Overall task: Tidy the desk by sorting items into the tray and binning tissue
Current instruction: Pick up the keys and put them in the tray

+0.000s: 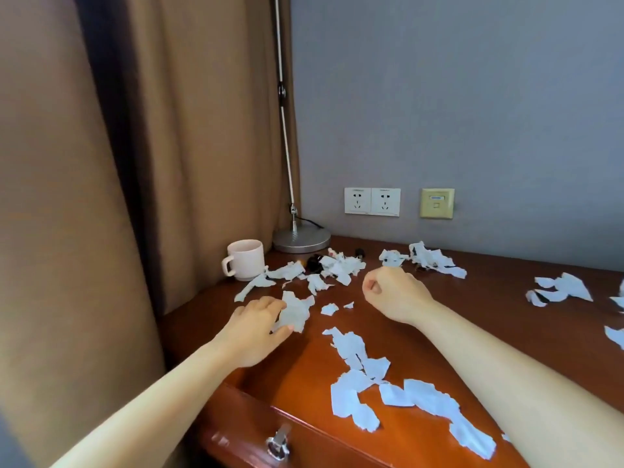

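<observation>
Torn white tissue lies scattered over a reddish wooden desk [304,363]. My left hand [253,329] grips one crumpled tissue piece [295,312] between fingers and thumb near the desk's left edge. My right hand [393,292] hovers over the desk's middle with its fingers curled into a fist; nothing shows inside it. A long trail of tissue scraps [401,390] runs along the near side. More scraps [337,266] are heaped at the back, with small dark objects [314,263] among them. No tray or bin is in view.
A white mug [244,260] stands at the back left beside a lamp base [301,238] with a tall metal stem. Brown curtains hang at the left. Wall sockets [372,201] sit above the desk. Further tissue [562,288] lies at the right. A drawer handle [278,442] faces me.
</observation>
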The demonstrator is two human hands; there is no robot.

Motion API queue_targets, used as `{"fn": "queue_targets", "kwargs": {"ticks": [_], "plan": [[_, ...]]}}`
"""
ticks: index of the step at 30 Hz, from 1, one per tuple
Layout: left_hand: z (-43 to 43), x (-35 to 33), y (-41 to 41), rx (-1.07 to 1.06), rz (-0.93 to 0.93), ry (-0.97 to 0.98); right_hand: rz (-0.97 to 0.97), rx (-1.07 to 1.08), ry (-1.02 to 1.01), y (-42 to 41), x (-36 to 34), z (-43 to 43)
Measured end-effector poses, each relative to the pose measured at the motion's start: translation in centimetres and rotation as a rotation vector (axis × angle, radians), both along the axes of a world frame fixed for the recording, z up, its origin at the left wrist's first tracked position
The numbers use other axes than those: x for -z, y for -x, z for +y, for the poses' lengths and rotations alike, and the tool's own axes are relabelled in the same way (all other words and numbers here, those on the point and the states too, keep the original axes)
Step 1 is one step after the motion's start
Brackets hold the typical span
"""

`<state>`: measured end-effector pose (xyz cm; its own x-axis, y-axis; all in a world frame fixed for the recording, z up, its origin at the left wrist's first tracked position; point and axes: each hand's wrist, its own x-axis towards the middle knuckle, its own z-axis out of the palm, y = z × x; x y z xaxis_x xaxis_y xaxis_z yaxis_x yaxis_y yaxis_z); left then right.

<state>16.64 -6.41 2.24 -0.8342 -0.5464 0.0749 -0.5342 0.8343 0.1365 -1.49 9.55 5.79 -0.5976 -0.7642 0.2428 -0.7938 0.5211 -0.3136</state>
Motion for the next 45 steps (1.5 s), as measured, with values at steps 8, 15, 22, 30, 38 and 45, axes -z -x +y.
{"fn": "queue_targets", "kwargs": {"ticks": [8,15,22,30,38,45], "plan": [[-4.1,3.1,0.8,-0.179,0.133,-0.098,-0.010,0.043,0.156,3.3,3.9,-5.8],[-6.7,3.0,4.1,-0.138,0.232,-0.054,0.010,0.104,0.298,9.1,4.7,-9.8],[-8.6,2.7,9.6,-0.051,0.324,0.031,-0.066,0.119,0.397,14.5,5.5,-13.5],[-9.9,2.8,15.5,0.073,0.511,0.133,-0.019,0.038,0.366,18.4,7.6,-17.0],[-11.8,2.7,19.4,0.061,0.421,0.173,-0.032,0.115,0.125,19.8,8.2,-18.8],[-13.1,3.4,20.4,0.044,0.293,0.077,-0.017,0.091,0.123,19.6,7.6,-18.6]]}}
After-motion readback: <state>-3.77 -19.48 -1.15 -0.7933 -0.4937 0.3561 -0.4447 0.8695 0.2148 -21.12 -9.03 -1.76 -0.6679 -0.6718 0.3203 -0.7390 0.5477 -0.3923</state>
